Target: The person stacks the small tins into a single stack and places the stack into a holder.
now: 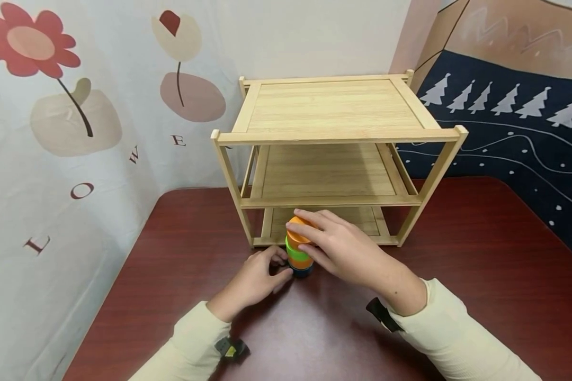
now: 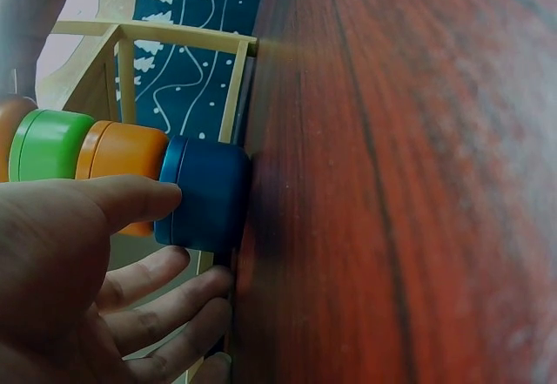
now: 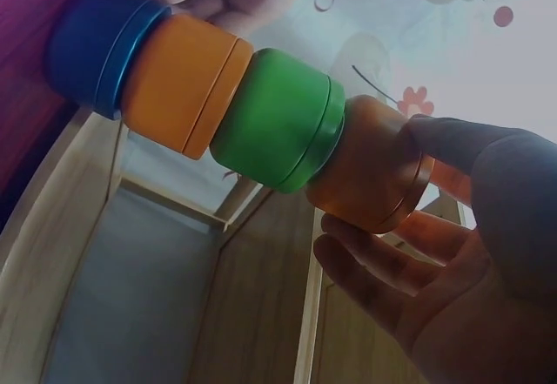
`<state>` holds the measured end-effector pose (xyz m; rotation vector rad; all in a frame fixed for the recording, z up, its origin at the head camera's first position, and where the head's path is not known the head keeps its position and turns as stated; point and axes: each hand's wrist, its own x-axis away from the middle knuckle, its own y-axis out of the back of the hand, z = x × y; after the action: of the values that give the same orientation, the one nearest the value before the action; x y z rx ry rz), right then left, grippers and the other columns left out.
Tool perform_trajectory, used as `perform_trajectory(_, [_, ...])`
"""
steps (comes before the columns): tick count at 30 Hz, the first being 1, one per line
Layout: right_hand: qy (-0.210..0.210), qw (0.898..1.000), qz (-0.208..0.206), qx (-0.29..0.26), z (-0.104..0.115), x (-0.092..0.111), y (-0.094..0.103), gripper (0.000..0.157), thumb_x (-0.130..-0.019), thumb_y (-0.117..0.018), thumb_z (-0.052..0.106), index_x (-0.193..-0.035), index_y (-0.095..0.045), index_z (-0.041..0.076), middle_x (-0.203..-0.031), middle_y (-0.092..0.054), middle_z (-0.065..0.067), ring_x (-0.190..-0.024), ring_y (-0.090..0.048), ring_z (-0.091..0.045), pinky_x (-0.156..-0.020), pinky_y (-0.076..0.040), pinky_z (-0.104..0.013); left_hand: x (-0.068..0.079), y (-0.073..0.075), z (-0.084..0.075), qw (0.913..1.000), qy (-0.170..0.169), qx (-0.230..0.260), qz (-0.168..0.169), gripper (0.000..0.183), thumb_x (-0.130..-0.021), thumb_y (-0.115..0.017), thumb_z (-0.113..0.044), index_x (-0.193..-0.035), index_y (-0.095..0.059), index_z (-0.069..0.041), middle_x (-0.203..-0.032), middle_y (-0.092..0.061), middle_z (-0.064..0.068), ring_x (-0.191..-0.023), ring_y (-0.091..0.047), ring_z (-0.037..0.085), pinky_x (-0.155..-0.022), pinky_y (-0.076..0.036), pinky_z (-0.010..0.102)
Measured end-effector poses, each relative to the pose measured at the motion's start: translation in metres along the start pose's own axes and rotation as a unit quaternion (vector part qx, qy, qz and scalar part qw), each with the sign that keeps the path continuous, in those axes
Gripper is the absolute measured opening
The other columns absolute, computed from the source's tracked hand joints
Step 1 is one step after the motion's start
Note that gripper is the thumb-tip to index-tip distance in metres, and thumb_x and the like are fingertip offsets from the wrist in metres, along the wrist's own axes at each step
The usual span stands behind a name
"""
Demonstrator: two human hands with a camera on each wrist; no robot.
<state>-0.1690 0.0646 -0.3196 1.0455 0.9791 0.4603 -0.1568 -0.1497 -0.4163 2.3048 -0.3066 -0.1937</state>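
A wooden shelf (image 1: 338,106) stands on a reddish table (image 1: 181,254) beside flower-printed wall cloth (image 1: 119,169)

The wooden shelf (image 1: 336,108) blocks the way behind the jar stack (image 1: 298,254) — the tabletop (image 1: 310,328) leaves room in front.

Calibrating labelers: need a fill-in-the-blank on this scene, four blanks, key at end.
1. The stack is made of ____ jars.
2. The bottom jar is ____.
3. The jar between the green jar and the bottom one is ____.
4. The top jar is held by the person's ____ hand.

Key: four; blue; orange; right
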Motion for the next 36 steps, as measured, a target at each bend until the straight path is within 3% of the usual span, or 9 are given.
perform_trajectory(24, [-0.003, 1.000, 0.011, 0.013, 0.001, -0.002, -0.003, 0.041, -0.091, -0.058, 0.029, -0.130, -0.052, 0.020, -0.138, -0.046, -0.005, -0.114, -0.051, -0.018, -0.088, -0.048, -0.033, 0.000, -0.001, 0.002, 1.0000, -0.004, -0.008, 0.000, 0.025, -0.084, -0.065, -0.033, -0.103, -0.057, -0.019, -0.097, -0.065, -0.005, -0.092, -0.061, 0.008, -0.082, -0.049, 0.031])
perform_trajectory(36, [-0.017, 0.999, 0.002, 0.038, 0.001, 0.009, 0.004, 0.044, -0.090, -0.057, 0.031, -0.133, -0.048, 0.024, -0.140, -0.042, -0.003, -0.122, -0.046, -0.020, -0.095, -0.044, -0.038, 0.000, -0.001, 0.001, 1.0000, -0.003, -0.008, -0.003, 0.025, -0.084, -0.066, -0.033, -0.102, -0.058, -0.017, -0.095, -0.065, -0.004, -0.091, -0.061, 0.009, -0.082, -0.049, 0.030])
